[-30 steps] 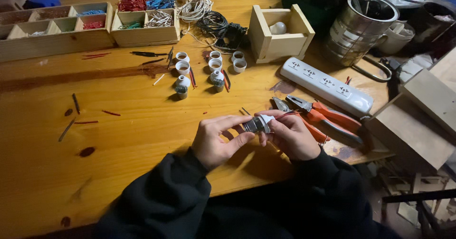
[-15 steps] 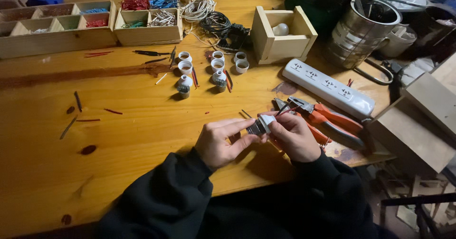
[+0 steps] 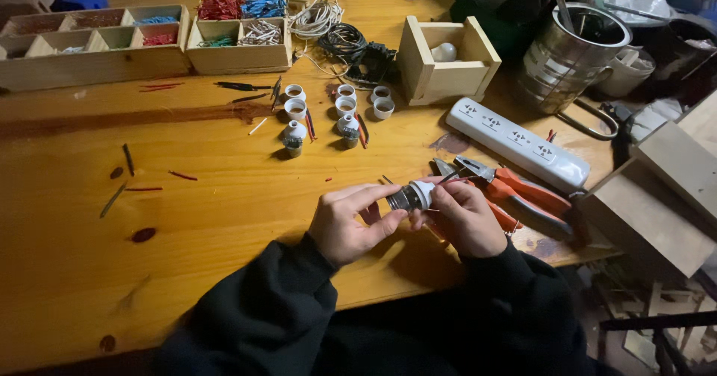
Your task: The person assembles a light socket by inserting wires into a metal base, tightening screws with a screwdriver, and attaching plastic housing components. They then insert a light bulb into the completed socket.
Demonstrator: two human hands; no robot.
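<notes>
Left hand (image 3: 349, 223) and right hand (image 3: 464, 218) meet above near edge of tabletop (image 3: 187, 219), both in dark sleeves. Fingers of both clamped on small lamp socket (image 3: 411, 196), white cap, metal thread, held level between them. Orange-handled pliers (image 3: 515, 193) just right. White power strip (image 3: 520, 142) beyond. Wooden compartment trays (image 3: 112, 44) at far edge.

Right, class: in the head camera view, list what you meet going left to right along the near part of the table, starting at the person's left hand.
Left hand → small white and metal lamp socket held between both hands → right hand → orange-handled pliers → wooden box at the table's right edge.
</notes>
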